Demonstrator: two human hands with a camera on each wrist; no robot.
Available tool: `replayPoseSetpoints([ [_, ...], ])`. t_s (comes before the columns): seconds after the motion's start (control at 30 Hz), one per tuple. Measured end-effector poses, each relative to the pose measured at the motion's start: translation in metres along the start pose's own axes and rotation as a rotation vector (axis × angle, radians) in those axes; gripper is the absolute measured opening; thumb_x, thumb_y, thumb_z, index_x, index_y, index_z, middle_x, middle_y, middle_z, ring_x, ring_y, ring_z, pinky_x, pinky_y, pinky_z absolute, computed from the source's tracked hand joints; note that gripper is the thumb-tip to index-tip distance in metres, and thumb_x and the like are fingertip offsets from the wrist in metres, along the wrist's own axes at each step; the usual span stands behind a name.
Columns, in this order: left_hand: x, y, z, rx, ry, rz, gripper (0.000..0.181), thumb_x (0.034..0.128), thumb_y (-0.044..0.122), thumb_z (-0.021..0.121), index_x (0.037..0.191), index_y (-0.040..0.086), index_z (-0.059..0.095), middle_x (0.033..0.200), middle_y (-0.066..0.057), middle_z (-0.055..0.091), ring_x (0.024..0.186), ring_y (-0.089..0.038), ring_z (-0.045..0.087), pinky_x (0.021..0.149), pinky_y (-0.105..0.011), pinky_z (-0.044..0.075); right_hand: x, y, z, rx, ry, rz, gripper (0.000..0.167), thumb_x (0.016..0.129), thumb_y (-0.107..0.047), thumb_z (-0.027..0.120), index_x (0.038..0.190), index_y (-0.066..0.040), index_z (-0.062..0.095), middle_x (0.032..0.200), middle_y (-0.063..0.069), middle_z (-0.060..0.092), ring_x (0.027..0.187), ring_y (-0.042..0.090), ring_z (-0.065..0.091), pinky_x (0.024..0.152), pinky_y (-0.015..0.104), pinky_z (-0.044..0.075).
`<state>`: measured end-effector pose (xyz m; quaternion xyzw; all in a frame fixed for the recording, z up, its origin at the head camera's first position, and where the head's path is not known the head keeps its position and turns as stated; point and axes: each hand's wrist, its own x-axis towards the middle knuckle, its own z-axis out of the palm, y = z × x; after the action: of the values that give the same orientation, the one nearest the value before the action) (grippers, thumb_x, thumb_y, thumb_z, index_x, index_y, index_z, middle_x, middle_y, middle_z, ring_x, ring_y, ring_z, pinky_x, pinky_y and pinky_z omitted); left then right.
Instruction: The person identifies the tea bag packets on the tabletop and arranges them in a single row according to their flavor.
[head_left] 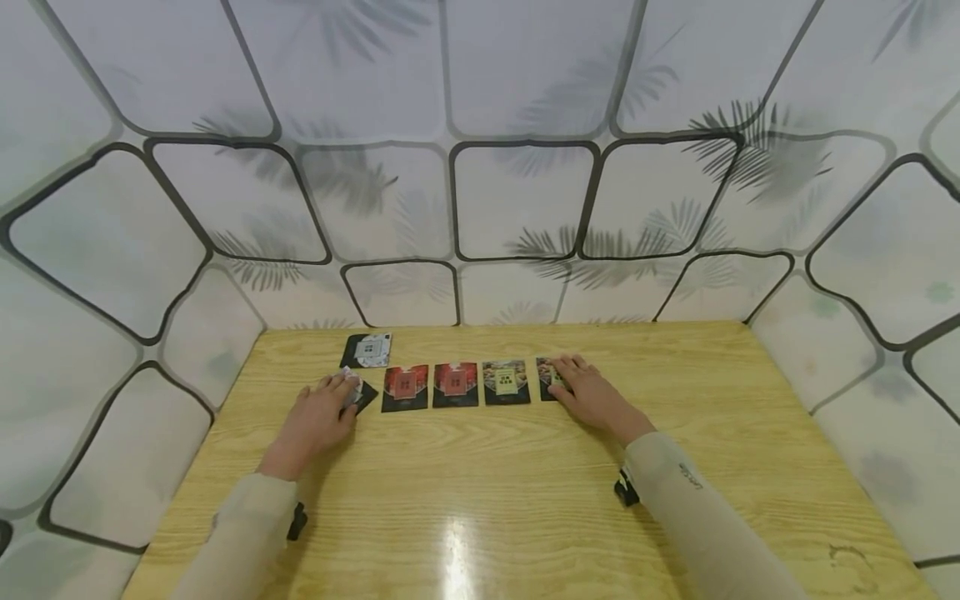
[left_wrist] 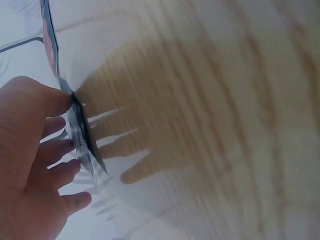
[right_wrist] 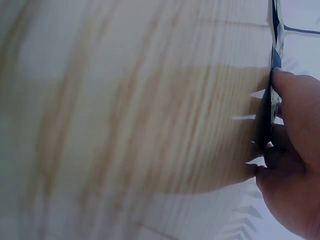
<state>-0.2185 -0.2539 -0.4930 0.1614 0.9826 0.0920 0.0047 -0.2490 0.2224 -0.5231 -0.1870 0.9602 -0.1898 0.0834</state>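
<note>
In the head view, my left hand [head_left: 318,417] lies over a black-and-white flat packet [head_left: 365,395], which sits at a slant and is partly hidden. Its spread fingers and thumb touch this packet in the left wrist view. Over on the right, my right hand [head_left: 592,396] rests with its fingers across a black packet with a yellow label [head_left: 546,385], covering its right part. Between the hands lie a red packet [head_left: 406,388], a second red packet [head_left: 455,383] and a yellow-labelled packet [head_left: 506,382], side by side in a row.
Another black-and-white packet [head_left: 367,350] lies behind the left hand, farther back. The wooden table [head_left: 465,483] meets a patterned curtain-like wall [head_left: 517,200] at its back and sides. Dark wrist devices show beneath both sleeves.
</note>
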Motion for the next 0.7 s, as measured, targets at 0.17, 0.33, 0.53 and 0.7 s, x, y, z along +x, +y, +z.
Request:
replayPoseSetpoints([
  [0.17,0.0009,-0.0012,-0.0026,-0.048,-0.011,0.006,0.053,0.0979,0.004,0.054,0.15,-0.007,0.052,0.152,-0.033,0.052,0.141,-0.057,0.047,0.11,-0.078,0.039,-0.0016,-0.0014,-0.0013,0.003,0.0,0.001,0.066,0.114,-0.035,0.046,0.166,0.0,0.026,0.172,0.028,0.023,0.161,0.049,0.016,0.13,0.066,0.016],
  [0.33,0.0024,-0.0046,-0.0011,-0.13,-0.033,-0.002,0.056,0.0955,0.001,0.047,0.151,-0.008,0.049,0.151,-0.036,0.051,0.141,-0.06,0.046,0.112,-0.073,0.04,-0.0013,-0.0008,-0.0006,0.005,0.001,-0.001,0.066,0.114,-0.034,0.047,0.166,0.001,0.027,0.172,0.028,0.023,0.16,0.049,0.016,0.129,0.066,0.016],
  [0.53,0.0056,-0.0072,0.004,-0.191,-0.045,-0.018,0.046,0.1061,0.007,0.047,0.15,-0.007,0.049,0.152,-0.039,0.048,0.138,-0.061,0.047,0.115,-0.074,0.037,-0.0002,0.0007,0.0008,-0.004,-0.013,0.016,0.066,0.114,-0.035,0.046,0.167,0.0,0.025,0.173,0.026,0.021,0.161,0.048,0.014,0.13,0.064,0.015],
  [0.7,0.0079,-0.0069,0.0061,-0.224,-0.019,0.002,0.04,0.1083,0.01,0.05,0.145,-0.006,0.053,0.15,-0.037,0.05,0.133,-0.058,0.054,0.113,-0.074,0.039,0.0004,0.0005,0.0005,-0.005,-0.014,0.024,0.067,0.114,-0.035,0.046,0.166,0.0,0.025,0.173,0.027,0.02,0.161,0.048,0.014,0.131,0.064,0.014],
])
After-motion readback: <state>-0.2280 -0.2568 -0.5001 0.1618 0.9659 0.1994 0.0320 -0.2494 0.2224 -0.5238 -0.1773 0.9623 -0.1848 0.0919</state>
